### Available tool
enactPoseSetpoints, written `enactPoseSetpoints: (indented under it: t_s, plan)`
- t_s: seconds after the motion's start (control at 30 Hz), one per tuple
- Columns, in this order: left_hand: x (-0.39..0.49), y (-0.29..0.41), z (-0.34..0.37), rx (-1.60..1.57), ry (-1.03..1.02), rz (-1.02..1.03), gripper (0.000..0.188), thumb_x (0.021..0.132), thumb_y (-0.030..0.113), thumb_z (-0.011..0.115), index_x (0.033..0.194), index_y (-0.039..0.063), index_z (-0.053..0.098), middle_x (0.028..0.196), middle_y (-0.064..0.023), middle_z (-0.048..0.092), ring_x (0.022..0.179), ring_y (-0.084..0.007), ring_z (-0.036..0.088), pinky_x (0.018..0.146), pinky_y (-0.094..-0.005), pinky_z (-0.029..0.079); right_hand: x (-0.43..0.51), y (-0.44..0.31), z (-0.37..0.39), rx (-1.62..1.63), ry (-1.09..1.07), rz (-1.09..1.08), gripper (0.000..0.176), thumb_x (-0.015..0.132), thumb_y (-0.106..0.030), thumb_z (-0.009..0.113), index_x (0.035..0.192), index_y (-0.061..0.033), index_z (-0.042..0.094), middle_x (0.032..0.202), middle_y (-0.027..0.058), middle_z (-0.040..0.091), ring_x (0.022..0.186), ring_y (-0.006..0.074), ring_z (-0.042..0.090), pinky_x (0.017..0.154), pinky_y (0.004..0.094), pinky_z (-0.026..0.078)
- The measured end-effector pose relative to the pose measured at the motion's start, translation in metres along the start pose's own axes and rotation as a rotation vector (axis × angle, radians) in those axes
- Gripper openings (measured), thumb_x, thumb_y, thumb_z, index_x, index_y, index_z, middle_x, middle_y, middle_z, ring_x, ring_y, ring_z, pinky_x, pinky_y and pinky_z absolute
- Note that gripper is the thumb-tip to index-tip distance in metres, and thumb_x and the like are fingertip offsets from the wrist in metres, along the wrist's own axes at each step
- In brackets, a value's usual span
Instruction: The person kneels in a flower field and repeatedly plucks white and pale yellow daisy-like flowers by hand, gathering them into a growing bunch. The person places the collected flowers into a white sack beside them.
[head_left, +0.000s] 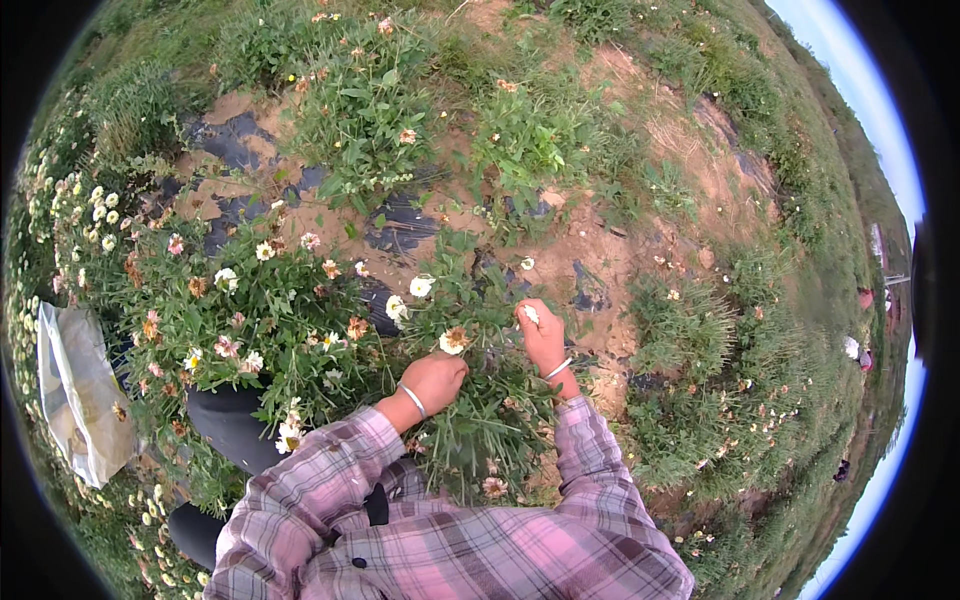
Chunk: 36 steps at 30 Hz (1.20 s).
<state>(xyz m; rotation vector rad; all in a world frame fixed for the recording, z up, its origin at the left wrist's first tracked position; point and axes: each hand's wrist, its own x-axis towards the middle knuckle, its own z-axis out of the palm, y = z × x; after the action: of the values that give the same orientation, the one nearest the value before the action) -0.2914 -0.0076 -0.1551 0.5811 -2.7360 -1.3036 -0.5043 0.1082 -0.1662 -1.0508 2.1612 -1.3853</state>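
My right hand (543, 339) is closed around a small white flower (531, 313), whose petals show at the fingertips. My left hand (433, 381) is curled low among the green stems, and its fingertips are hidden by leaves. Just above its knuckles stands a flower with a brown, withered centre and pale petals (454, 340). Two white blooms, a higher one (421, 286) and a lower one (396, 306), rise beyond the left hand. Beneath both hands spreads a leafy flowering plant (480, 420).
A translucent plastic bag (84, 405) lies at the left among flowers. Torn black plastic film (401, 223) covers parts of the sandy soil (600, 255). A denser flower clump (292, 300) stands at left, with bushy plants (697, 322) at right. Distant people may be at the far right.
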Motion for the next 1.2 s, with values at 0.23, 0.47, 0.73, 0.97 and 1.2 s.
enactPoseSetpoints:
  t_s: [0.23,0.47,0.73,0.97,1.2]
  plan:
    - [-0.006,0.011,-0.01,-0.056,0.006,-0.013,0.016,0.089,0.019,0.053,0.089,0.013,0.068,0.082,-0.0129,0.065,0.073,-0.0341,0.063,0.067,-0.0444,0.051,0.089,0.136,-0.035,0.321,0.207,0.621,0.032,0.096,-0.037,0.049,0.097,-0.0073,0.06,0.065,0.003,0.054,0.054,0.0123,0.048,0.048,0.026,0.037]
    - [-0.001,0.015,-0.02,0.044,-0.079,0.003,0.008,0.079,0.013,0.058,0.081,0.007,0.061,0.082,-0.0088,0.057,0.082,-0.0283,0.059,0.069,-0.0387,0.051,0.109,0.255,0.053,-0.413,-0.15,0.762,0.069,0.084,-0.02,0.061,0.146,-0.017,0.03,0.117,0.0256,0.061,0.108,0.0419,0.059,0.089,0.0452,0.047]
    - [0.0,0.001,-0.016,-0.055,-0.048,-0.085,0.013,0.082,0.013,0.056,0.093,0.008,0.059,0.093,-0.0115,0.058,0.084,-0.0325,0.059,0.069,-0.042,0.051,0.144,0.322,0.06,-0.569,-0.116,0.464,0.049,0.086,-0.03,0.061,0.123,-0.003,0.045,0.109,0.0184,0.063,0.1,0.0373,0.062,0.08,0.0443,0.052]
    - [0.017,0.015,-0.051,-0.041,0.376,0.124,0.028,0.077,0.007,0.062,0.104,0.005,0.057,0.107,-0.0128,0.056,0.092,-0.0301,0.058,0.08,-0.0396,0.05,0.147,0.318,0.055,-0.558,-0.098,0.537,0.043,0.086,-0.028,0.06,0.12,-0.004,0.047,0.106,0.0166,0.063,0.095,0.0339,0.063,0.075,0.0419,0.052]
    - [0.077,0.05,-0.078,0.104,0.5,0.087,0.068,0.07,0.017,0.073,0.132,0.009,0.046,0.115,-0.0115,0.053,0.091,-0.0256,0.06,0.073,-0.0346,0.054,0.085,0.279,0.043,-0.198,0.012,0.669,0.038,0.086,-0.026,0.059,0.117,-0.0051,0.05,0.104,0.0147,0.063,0.09,0.0306,0.063,0.069,0.0395,0.052]
